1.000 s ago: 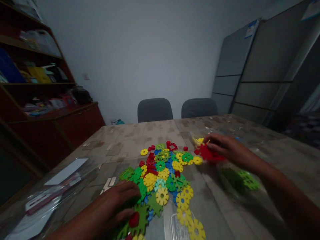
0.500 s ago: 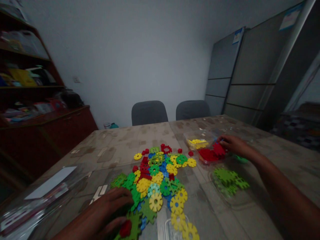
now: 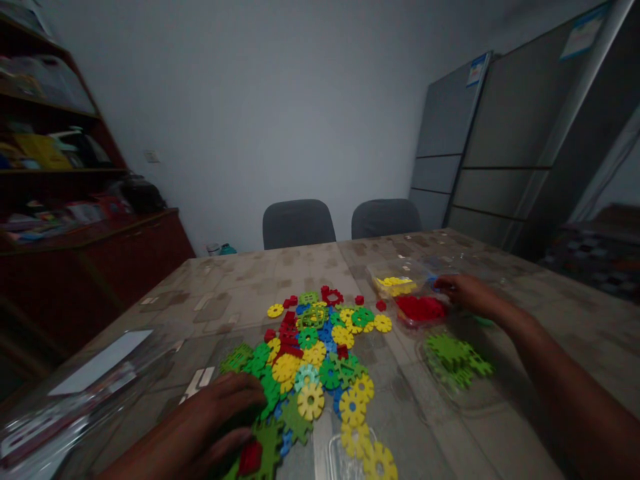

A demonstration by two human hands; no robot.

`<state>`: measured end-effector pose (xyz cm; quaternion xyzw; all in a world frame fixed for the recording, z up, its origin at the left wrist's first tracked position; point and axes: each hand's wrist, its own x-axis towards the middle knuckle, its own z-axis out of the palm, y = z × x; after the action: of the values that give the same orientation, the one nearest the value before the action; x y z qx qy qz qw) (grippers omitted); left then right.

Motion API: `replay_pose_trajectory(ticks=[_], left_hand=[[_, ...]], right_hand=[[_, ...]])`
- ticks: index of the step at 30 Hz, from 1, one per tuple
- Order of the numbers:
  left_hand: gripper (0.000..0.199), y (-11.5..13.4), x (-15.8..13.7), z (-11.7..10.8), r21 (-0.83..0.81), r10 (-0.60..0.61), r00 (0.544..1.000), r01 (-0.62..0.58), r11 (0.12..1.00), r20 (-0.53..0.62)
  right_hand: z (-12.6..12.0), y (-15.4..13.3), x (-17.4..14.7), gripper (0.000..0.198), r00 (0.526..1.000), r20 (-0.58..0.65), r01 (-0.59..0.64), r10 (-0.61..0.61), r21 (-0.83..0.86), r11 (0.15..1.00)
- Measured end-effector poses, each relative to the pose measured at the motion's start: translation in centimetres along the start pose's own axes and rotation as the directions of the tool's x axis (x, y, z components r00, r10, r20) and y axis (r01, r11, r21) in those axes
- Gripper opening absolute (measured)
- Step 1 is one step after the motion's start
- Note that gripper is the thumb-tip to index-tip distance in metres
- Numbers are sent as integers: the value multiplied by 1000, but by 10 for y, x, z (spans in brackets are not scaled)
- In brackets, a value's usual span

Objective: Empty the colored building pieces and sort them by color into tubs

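Note:
My left hand (image 3: 215,420) rests at the near left of a loose pile of plastic building pieces, thumb and fingers apart. Its fingertips reach the green gear pieces (image 3: 270,393), and a red block (image 3: 250,458) lies by the thumb on a green toothed piece. To the right, my right hand (image 3: 467,293) hovers over the back edge of a clear box of red pieces (image 3: 421,310); its fingers are loosely spread and I see nothing in them. Yellow gear pieces (image 3: 311,401) and blue ones are mixed through the pile.
Behind the red box stands a clear box of yellow pieces (image 3: 397,287). Nearer me, a clear tray holds light green pieces (image 3: 457,357). Clear plastic bags (image 3: 75,407) lie at the left. Two grey chairs (image 3: 299,223) are beyond the patterned table.
The red piece in my right hand has been let go and now lies among the red ones in the box. My left hand has hardly moved.

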<state>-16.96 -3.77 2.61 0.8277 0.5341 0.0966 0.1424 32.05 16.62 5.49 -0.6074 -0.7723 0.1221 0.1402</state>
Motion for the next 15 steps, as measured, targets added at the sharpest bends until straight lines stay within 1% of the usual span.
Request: replay_pose_trajectory(ticks=[4, 8, 10, 11, 13, 14, 15], left_hand=[[33, 0, -2, -1, 0, 2, 999, -2, 1000, -46], [29, 7, -1, -14, -9, 0, 998, -1, 1000, -61], [31, 8, -1, -21, -10, -24, 999, 24, 1000, -42], [32, 7, -1, -23, -15, -42, 999, 41, 999, -22], [35, 3, -2, -25, -37, -79, 996, 80, 996, 34], [35, 1, -3, -25, -51, -94, 994, 97, 994, 57], [36, -1, -4, -24, -65, -104, 992, 108, 992, 75]], right_hand=[[-1, -9, -4, 29, 999, 54, 11, -10, -19, 1000], [-11, -21, -11, 33, 997, 64, 52, -50, -34, 998], [-17, -32, -15, 35, 994, 64, 90, -88, -37, 995], [-18, -41, -18, 35, 991, 60, 119, -117, -33, 992], [-18, -62, -27, 36, 974, 65, 216, -215, -6, 976], [-16, -75, -33, 36, 956, 68, 284, -285, 15, 959], [-12, -89, -40, 36, 927, 98, 359, -361, 42, 932]])
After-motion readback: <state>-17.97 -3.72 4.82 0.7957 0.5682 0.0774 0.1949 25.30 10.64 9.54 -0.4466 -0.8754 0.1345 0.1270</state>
